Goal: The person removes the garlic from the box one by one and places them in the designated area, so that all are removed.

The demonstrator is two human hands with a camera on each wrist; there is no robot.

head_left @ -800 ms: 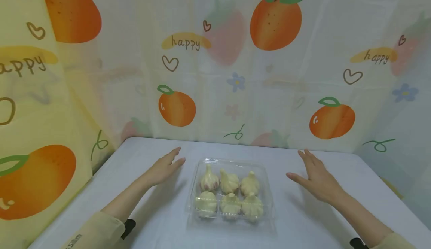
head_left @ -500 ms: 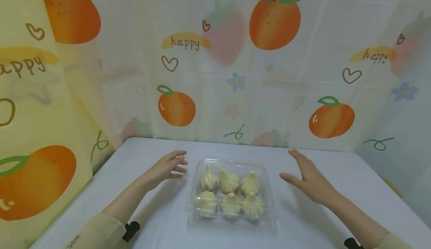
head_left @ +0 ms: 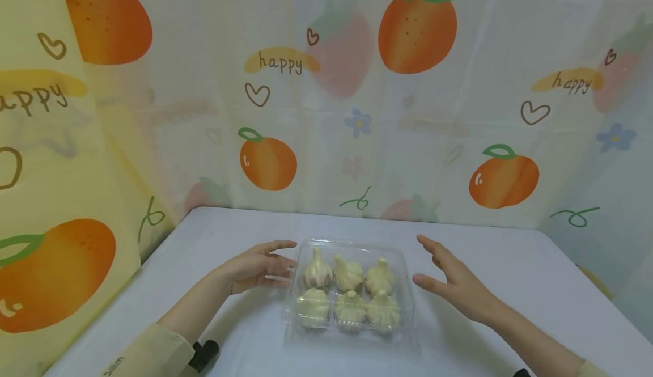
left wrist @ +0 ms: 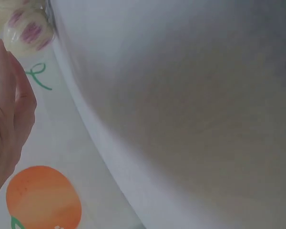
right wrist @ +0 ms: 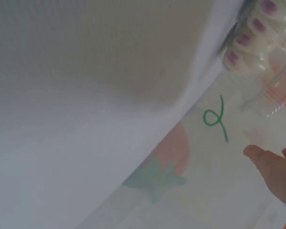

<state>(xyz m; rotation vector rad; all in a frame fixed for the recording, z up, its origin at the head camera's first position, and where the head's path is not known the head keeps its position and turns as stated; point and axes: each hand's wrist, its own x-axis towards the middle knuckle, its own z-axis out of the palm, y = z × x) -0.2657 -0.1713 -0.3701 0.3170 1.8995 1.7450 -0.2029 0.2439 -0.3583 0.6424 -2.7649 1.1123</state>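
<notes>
On the table [head_left: 255,227]: one clear plastic container [head_left: 352,245], lying flat between the two hands.
Contents: six garlic bulbs [head_left: 349,275], set in two rows of three.
Left hand [head_left: 255,266]: fingers spread and loosely bent, tips at the container's left side; contact cannot be confirmed; nothing gripped.
Right hand [head_left: 459,286]: fingers extended, thumb standing apart from them, facing the container's right side across a narrow gap; nothing gripped.
Step in hand: judged to be the reach for the container from both sides; no hold established.
Next move: would call for the right hand to close its gap, then both sets of fingers to bear evenly on the side walls.
Risk noted: pressure from one side alone could slide the container sideways.
</notes>
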